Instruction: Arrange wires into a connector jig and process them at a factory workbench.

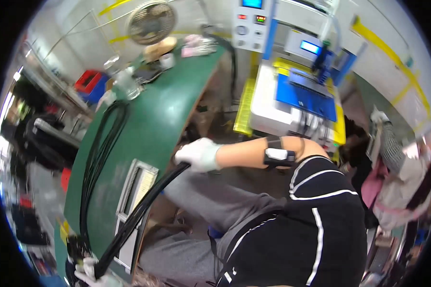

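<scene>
A thick bundle of black cables (146, 204) slants across the near edge of a green table (151, 117). My right hand (198, 154), in a white glove, is closed around the bundle's upper end. At the lower left of the view, my gloved left hand (95, 275) grips the other end, partly cut off by the picture's rim. Under the cables lies a grey metal frame-like tray (125, 189) with a pale label strip. Another long looped bundle of black cables (100, 153) rests along the table's left side.
A round fan (152, 22), a clear plastic container (128, 85) and white-and-pink cloths (198, 46) are at the table's far end. Beyond it is a red-and-blue bin (91, 85). A bench machine with a blue plate (305, 95) stands to the right.
</scene>
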